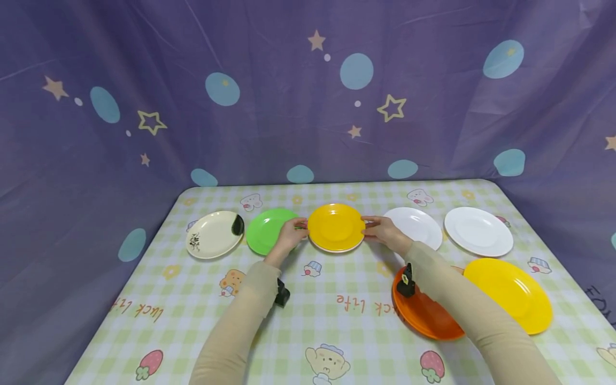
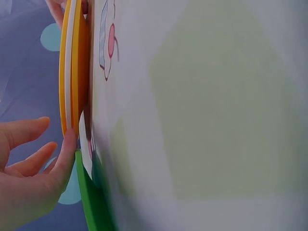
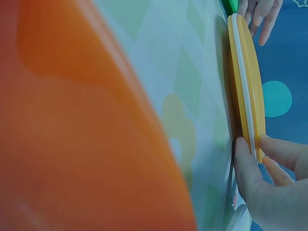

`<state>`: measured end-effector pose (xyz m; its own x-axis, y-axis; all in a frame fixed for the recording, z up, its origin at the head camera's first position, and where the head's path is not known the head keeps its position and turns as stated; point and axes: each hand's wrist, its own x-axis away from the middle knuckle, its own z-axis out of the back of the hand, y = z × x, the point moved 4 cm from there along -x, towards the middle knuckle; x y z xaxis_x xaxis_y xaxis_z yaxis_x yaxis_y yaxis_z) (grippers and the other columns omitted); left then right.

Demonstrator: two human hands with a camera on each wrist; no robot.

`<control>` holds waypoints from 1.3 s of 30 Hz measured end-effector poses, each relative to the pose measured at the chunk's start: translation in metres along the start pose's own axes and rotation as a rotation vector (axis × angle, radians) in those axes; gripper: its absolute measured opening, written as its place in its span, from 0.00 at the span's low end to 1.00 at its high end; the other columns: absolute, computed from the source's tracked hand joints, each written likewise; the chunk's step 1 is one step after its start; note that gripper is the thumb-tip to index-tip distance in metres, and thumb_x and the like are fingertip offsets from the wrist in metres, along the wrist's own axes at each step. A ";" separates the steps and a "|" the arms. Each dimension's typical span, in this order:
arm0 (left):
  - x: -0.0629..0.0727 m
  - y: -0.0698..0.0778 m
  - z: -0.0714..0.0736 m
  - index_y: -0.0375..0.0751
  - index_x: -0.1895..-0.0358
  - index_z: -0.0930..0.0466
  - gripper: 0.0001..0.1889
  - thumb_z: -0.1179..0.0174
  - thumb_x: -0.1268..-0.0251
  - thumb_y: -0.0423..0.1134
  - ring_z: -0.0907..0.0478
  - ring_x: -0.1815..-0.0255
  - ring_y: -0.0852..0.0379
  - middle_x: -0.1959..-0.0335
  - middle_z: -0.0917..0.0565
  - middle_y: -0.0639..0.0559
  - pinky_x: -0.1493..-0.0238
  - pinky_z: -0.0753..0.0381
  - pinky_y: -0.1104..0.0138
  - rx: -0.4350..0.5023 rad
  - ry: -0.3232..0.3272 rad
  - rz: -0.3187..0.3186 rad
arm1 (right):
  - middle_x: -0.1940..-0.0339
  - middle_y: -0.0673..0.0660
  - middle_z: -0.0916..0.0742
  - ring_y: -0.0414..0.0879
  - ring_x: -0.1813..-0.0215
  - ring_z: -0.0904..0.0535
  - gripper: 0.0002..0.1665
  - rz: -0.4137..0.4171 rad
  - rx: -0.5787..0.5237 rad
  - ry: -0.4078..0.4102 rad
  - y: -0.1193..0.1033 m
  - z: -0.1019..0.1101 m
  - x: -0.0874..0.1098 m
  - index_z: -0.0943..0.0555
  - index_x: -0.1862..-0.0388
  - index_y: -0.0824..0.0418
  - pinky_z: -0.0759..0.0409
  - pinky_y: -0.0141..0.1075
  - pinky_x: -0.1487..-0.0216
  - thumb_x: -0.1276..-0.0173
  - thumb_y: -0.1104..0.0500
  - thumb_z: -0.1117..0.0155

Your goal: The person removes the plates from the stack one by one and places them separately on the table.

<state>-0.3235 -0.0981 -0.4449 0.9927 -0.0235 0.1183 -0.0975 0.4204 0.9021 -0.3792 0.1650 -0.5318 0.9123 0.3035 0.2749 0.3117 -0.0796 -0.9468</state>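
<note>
At the back middle of the table lies a stack of plates (image 1: 335, 227), a yellow one on top with a white one and another yellow one beneath, as the wrist views show edge-on. My right hand (image 1: 382, 231) holds the stack's right rim between thumb (image 3: 244, 156) and fingers. On the other side my left hand (image 1: 291, 235) touches the rim with one digit (image 2: 67, 149), while its other fingers are spread off the plates. Just left of the stack is a green plate (image 1: 267, 232), and a white plate (image 1: 416, 227) lies beyond my right hand.
A cream patterned plate (image 1: 212, 240) sits at the far left, another white plate (image 1: 478, 231) at the right. Under my right forearm lie an orange plate (image 1: 423, 315) and a larger yellow plate (image 1: 512, 294). A purple curtain (image 1: 269, 133) hangs behind the checked tablecloth (image 1: 192, 331).
</note>
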 end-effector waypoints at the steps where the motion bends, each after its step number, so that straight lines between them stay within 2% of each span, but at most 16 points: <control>1: 0.000 0.000 0.000 0.29 0.46 0.31 0.22 0.45 0.47 0.24 0.24 0.57 0.47 0.54 0.24 0.37 0.57 0.21 0.66 -0.005 0.000 -0.002 | 0.56 0.69 0.24 0.54 0.56 0.21 0.29 0.000 0.001 -0.002 0.006 0.005 -0.007 0.29 0.42 0.62 0.21 0.40 0.55 0.45 0.73 0.40; 5: 0.001 0.001 -0.001 0.29 0.46 0.31 0.21 0.45 0.47 0.24 0.25 0.57 0.47 0.54 0.24 0.38 0.57 0.22 0.67 -0.012 0.006 0.006 | 0.51 0.70 0.26 0.56 0.53 0.23 0.31 -0.035 0.021 0.034 0.029 0.025 -0.037 0.33 0.39 0.62 0.23 0.43 0.51 0.43 0.73 0.42; 9: 0.002 0.002 -0.002 0.27 0.47 0.30 0.21 0.46 0.47 0.24 0.25 0.58 0.48 0.54 0.24 0.37 0.59 0.21 0.68 -0.021 0.013 0.006 | 0.57 0.65 0.21 0.51 0.59 0.20 0.33 -0.005 -0.070 -0.043 0.078 0.067 -0.092 0.26 0.45 0.55 0.20 0.42 0.59 0.54 0.69 0.31; 12: 0.001 0.002 -0.002 0.28 0.48 0.29 0.20 0.46 0.47 0.24 0.24 0.58 0.48 0.54 0.24 0.37 0.58 0.21 0.67 -0.015 0.018 0.015 | 0.56 0.62 0.21 0.50 0.57 0.20 0.34 -0.028 -0.078 -0.031 0.093 0.079 -0.109 0.25 0.46 0.52 0.20 0.42 0.57 0.56 0.67 0.30; 14: -0.001 0.000 -0.003 0.30 0.48 0.28 0.20 0.45 0.48 0.24 0.24 0.59 0.48 0.55 0.23 0.39 0.58 0.21 0.66 -0.009 0.021 0.024 | 0.54 0.63 0.21 0.51 0.56 0.21 0.34 -0.027 -0.058 -0.019 0.086 0.073 -0.102 0.26 0.45 0.54 0.21 0.43 0.56 0.53 0.68 0.32; 16: -0.006 -0.005 -0.004 0.31 0.50 0.27 0.19 0.43 0.49 0.24 0.23 0.62 0.51 0.56 0.22 0.41 0.60 0.21 0.67 0.009 0.023 0.001 | 0.54 0.66 0.22 0.53 0.56 0.21 0.32 -0.027 -0.028 -0.002 0.065 0.055 -0.076 0.27 0.43 0.56 0.21 0.43 0.56 0.49 0.71 0.36; 19: -0.007 -0.007 -0.004 0.33 0.50 0.26 0.19 0.43 0.50 0.24 0.24 0.63 0.52 0.55 0.23 0.42 0.62 0.21 0.67 0.013 0.023 0.004 | 0.51 0.70 0.25 0.55 0.53 0.23 0.31 -0.027 0.018 0.018 0.021 0.017 -0.024 0.32 0.39 0.62 0.23 0.43 0.52 0.43 0.73 0.42; 21: -0.005 -0.006 -0.004 0.33 0.50 0.26 0.19 0.43 0.49 0.24 0.24 0.61 0.52 0.53 0.23 0.42 0.60 0.21 0.67 0.020 0.024 0.020 | 0.54 0.68 0.23 0.53 0.55 0.22 0.28 -0.006 -0.001 -0.001 0.006 0.004 -0.004 0.28 0.43 0.60 0.22 0.41 0.54 0.45 0.73 0.41; 22: -0.005 -0.005 -0.004 0.32 0.50 0.26 0.19 0.43 0.49 0.24 0.23 0.61 0.51 0.53 0.24 0.41 0.60 0.21 0.67 0.021 0.025 0.016 | 0.56 0.67 0.22 0.53 0.57 0.21 0.28 0.004 -0.016 -0.011 0.005 0.004 -0.003 0.26 0.45 0.60 0.21 0.40 0.55 0.47 0.72 0.38; 23: -0.001 -0.001 -0.003 0.32 0.48 0.27 0.20 0.44 0.48 0.24 0.24 0.60 0.50 0.50 0.25 0.39 0.59 0.21 0.67 0.013 0.025 0.047 | 0.53 0.68 0.23 0.54 0.53 0.22 0.29 -0.022 0.009 0.021 -0.007 -0.007 0.011 0.28 0.43 0.60 0.23 0.41 0.52 0.45 0.72 0.40; 24: 0.000 0.000 -0.003 0.31 0.48 0.27 0.20 0.44 0.48 0.24 0.24 0.60 0.50 0.50 0.25 0.39 0.58 0.21 0.67 0.013 0.028 0.049 | 0.54 0.67 0.23 0.54 0.54 0.22 0.29 -0.023 -0.003 0.021 0.002 0.000 0.000 0.28 0.44 0.60 0.22 0.41 0.52 0.47 0.72 0.38; 30: 0.002 0.001 -0.002 0.32 0.49 0.26 0.20 0.44 0.49 0.23 0.23 0.60 0.50 0.50 0.25 0.39 0.61 0.21 0.69 0.022 0.052 0.041 | 0.52 0.66 0.23 0.55 0.55 0.21 0.37 -0.054 -0.084 0.008 0.103 0.087 -0.123 0.26 0.45 0.54 0.22 0.46 0.55 0.58 0.68 0.28; 31: 0.003 0.001 -0.001 0.31 0.50 0.26 0.20 0.44 0.49 0.23 0.23 0.61 0.50 0.50 0.25 0.39 0.61 0.20 0.69 0.023 0.054 0.042 | 0.53 0.66 0.23 0.55 0.56 0.21 0.37 -0.060 -0.091 0.007 0.104 0.088 -0.124 0.25 0.46 0.53 0.21 0.45 0.55 0.59 0.68 0.28; 34: 0.004 0.002 -0.001 0.31 0.50 0.26 0.19 0.44 0.50 0.23 0.23 0.61 0.50 0.50 0.25 0.38 0.61 0.20 0.69 0.034 0.059 0.044 | 0.54 0.65 0.22 0.53 0.57 0.21 0.34 -0.052 -0.075 0.007 0.076 0.064 -0.090 0.25 0.46 0.55 0.21 0.44 0.57 0.55 0.70 0.31; 35: 0.004 0.003 -0.001 0.31 0.50 0.26 0.19 0.44 0.50 0.23 0.23 0.61 0.50 0.50 0.25 0.38 0.61 0.21 0.68 0.040 0.060 0.046 | 0.54 0.66 0.23 0.53 0.57 0.21 0.33 -0.045 -0.066 0.003 0.057 0.047 -0.065 0.26 0.44 0.57 0.21 0.43 0.56 0.51 0.72 0.35; 39: 0.007 0.004 -0.001 0.31 0.50 0.26 0.19 0.45 0.49 0.23 0.23 0.60 0.50 0.50 0.25 0.39 0.60 0.21 0.68 0.049 0.065 0.051 | 0.49 0.69 0.26 0.54 0.52 0.24 0.31 -0.060 0.027 0.056 0.008 0.004 -0.007 0.34 0.38 0.63 0.23 0.43 0.52 0.42 0.75 0.45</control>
<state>-0.3173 -0.0959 -0.4404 0.9888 0.0563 0.1386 -0.1495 0.3745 0.9151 -0.3841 0.1662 -0.5416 0.9059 0.2530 0.3395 0.3597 -0.0370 -0.9323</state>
